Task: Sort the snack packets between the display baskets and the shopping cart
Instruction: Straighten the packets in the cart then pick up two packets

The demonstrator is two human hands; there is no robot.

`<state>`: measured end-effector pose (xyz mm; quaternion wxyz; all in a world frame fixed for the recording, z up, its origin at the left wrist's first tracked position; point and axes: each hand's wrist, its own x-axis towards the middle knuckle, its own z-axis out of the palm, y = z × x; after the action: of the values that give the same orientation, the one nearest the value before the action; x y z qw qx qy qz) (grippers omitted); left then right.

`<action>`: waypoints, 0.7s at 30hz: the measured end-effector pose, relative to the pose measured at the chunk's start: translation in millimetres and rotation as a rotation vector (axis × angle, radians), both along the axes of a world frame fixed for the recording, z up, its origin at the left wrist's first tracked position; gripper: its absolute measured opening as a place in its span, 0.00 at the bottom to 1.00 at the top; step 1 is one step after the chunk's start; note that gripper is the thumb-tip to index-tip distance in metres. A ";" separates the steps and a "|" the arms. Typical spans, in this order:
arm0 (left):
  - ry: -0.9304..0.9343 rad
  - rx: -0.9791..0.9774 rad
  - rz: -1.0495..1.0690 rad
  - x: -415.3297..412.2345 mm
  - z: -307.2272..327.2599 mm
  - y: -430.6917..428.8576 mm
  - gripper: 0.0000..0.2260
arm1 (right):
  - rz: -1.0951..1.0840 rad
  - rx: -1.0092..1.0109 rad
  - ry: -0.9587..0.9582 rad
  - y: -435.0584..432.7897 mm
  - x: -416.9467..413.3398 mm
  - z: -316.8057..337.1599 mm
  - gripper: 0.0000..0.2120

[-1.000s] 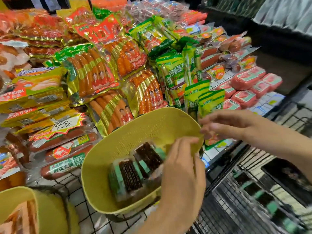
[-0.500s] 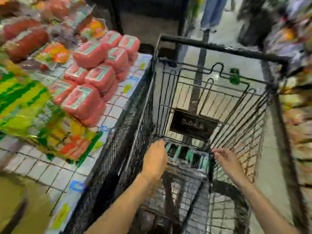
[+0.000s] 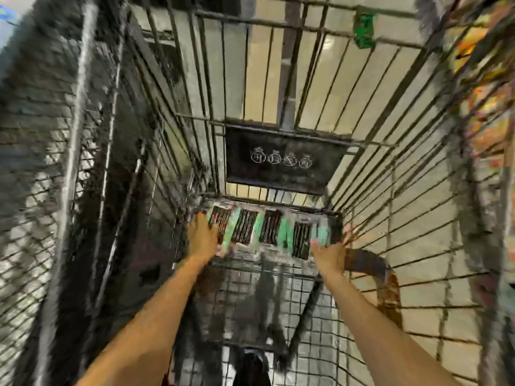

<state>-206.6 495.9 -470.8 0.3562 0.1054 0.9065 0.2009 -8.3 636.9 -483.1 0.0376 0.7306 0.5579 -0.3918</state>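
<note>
The head camera looks steeply down into a wire shopping cart (image 3: 390,190), and the whole picture is smeared by motion. On the cart's floor, against its far end wall, lies a row of snack packets (image 3: 267,229). About 4 dark panels show, divided by mint-green bands, side by side across the width of the cart. Both bare forearms reach in from the bottom edge. The left hand (image 3: 202,235) lies on the left end of the row, touching the outermost packet with its fingers pointing away from the person. The blur hides whether those fingers are flat or hooked round the packet's edge, so its grip cannot be told. The right hand (image 3: 330,253) is at the right end of the row, touching or just beside the last packet. Its fingers dissolve into streaks near the cart's right wall, so whether it is relaxed or gripping cannot be told either. On the end wall above the packets hangs a black plate (image 3: 281,160) with 4 small round white marks. A green tag (image 3: 363,30) sits on the upper bars. Colourful goods (image 3: 487,107) blur past outside the right wall.
</note>
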 end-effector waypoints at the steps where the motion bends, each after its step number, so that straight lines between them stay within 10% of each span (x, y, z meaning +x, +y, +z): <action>1: -0.004 -0.006 -0.002 -1.3 -9.2 1.4 0.23 | 0.004 -0.001 -0.035 0.7 -3.5 -8.8 0.26; 12: -0.011 -0.028 0.187 10.4 -29.7 34.8 0.33 | -0.012 0.024 -0.261 -2.8 -20.4 -24.3 0.45; 18: -0.079 -0.038 0.315 1.8 -28.7 34.1 0.29 | -0.103 -0.031 -0.101 5.4 -21.7 -21.7 0.24; 21: 0.052 -0.069 0.273 7.8 -25.5 35.7 0.26 | -0.110 -0.007 -0.047 2.3 -22.9 -23.2 0.29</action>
<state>-198.8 531.5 -496.3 0.3053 -0.0261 0.9276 0.2135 -31.2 639.3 -506.3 0.0317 0.7692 0.5143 -0.3780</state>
